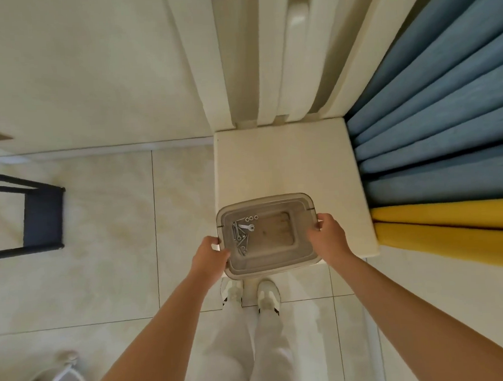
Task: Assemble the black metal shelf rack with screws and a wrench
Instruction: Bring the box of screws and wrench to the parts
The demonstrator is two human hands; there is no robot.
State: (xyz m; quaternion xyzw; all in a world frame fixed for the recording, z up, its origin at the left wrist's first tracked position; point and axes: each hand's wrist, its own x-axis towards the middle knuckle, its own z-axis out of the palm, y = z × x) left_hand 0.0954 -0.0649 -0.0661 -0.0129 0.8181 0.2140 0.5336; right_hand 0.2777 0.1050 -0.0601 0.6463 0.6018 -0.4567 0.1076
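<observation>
A clear plastic box [277, 264] sits at the front edge of a white ledge [283, 162]. Inside it, at the left, lie several silver screws [239, 238], three washers or nuts [251, 218] and a small flat wrench [246, 227]. My left hand [208, 258] grips the box's left rim. On the right rim, my right hand [328, 237] holds the box. The black metal shelf rack [39, 219] stands on the tiled floor at the far left, partly cut off by the frame edge.
Blue and yellow curtains [446, 156] hang to the right of the ledge. White window frame bars [266, 58] rise behind it. My legs and white shoes [251, 295] stand just below the box. Another person's shoe [66, 372] shows at the bottom left.
</observation>
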